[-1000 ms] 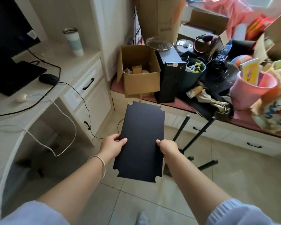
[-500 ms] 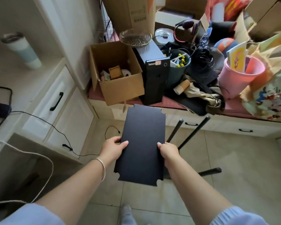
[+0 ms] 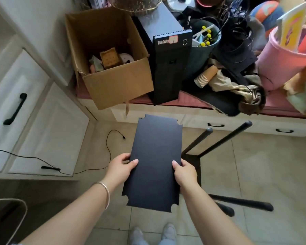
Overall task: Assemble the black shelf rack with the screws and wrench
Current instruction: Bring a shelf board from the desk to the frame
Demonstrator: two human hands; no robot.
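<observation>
A cluttered room in a home.
White drawers [image 3: 16,110] line a tiled floor [image 3: 272,174]; a cushioned bench [image 3: 281,110] holds a cardboard box [image 3: 117,85], a computer tower [image 3: 170,68], paper cups [image 3: 204,77] and a pink bucket [image 3: 279,64].

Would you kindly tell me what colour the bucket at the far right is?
The bucket is pink, best seen in the head view.

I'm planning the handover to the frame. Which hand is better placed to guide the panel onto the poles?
Probably the right hand: it grips the black panel on the edge nearest the rack poles, which stand to the right. The left hand holds the far edge.
</observation>
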